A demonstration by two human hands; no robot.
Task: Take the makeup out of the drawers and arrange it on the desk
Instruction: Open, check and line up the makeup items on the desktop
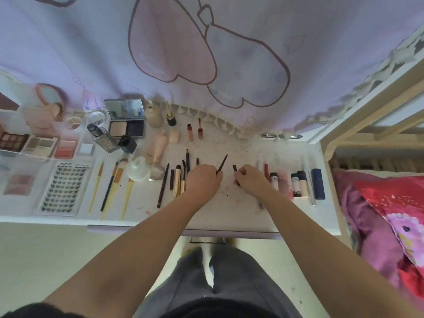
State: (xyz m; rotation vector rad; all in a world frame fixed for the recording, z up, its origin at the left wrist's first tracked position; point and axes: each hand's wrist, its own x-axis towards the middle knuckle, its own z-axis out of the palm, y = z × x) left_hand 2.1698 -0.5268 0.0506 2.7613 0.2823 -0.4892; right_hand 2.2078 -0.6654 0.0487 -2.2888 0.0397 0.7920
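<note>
Lilac printed curtain (91, 42) behind white desk (298, 157), pale floor (46, 253), perhaps bedding (390, 214) (pink) alongside.

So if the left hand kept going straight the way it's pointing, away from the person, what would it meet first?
Probably the short dark pencils lying just beyond the left hand. Further on stand the two pink lip tubes, then the curtain. Depth is hard to judge from above.

- Makeup on desk (241, 203): slim black pencil (222, 164), tilted, tip up-right.
- Short black stick (235, 174), near pencil, steeply tilted.
- Yellow-handled brushes (114, 187) left, parallel.
- Tubes (296, 183) right, side by side.
- Open palettes (39, 144) far left.
</note>
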